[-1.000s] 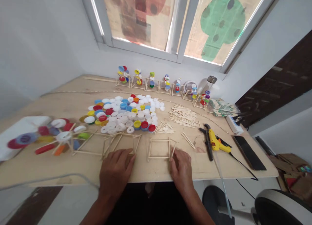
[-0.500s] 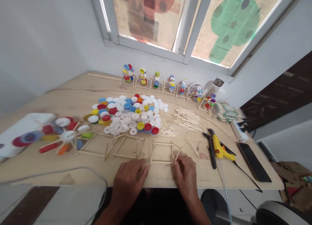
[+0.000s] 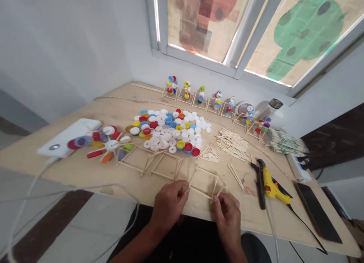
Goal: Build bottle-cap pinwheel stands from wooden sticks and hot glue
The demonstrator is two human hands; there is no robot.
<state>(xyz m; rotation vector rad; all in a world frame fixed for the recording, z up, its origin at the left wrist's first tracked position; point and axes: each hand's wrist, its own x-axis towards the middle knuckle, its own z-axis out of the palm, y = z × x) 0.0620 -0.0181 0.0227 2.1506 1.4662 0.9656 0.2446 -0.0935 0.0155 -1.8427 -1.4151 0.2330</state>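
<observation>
My left hand (image 3: 170,203) is closed, thumb and forefinger pinched at the near left corner of a wooden stick frame (image 3: 200,192). At its near right corner, my right hand (image 3: 228,211) grips the same frame with curled fingers. The frame sits just above or on the table near the front edge; which one I cannot tell. Left of it stand two more stick frames, one (image 3: 166,175) close by and another (image 3: 131,167) farther left. Beside that lies a wheel of sticks and coloured bottle caps (image 3: 110,145).
Loose bottle caps (image 3: 165,134) spread over the mid-table. Behind them stands a row of finished cap wheels on frames (image 3: 218,100). Stick piles (image 3: 231,143), a yellow glue gun (image 3: 270,185), black-handled pliers (image 3: 260,187) and a phone (image 3: 317,210) lie to the right. A white power bank (image 3: 69,136) is left.
The view has swung left, so everything sits farther right. My left fingers have closed at the frame's corner, and the frame has turned slightly between my hands.
</observation>
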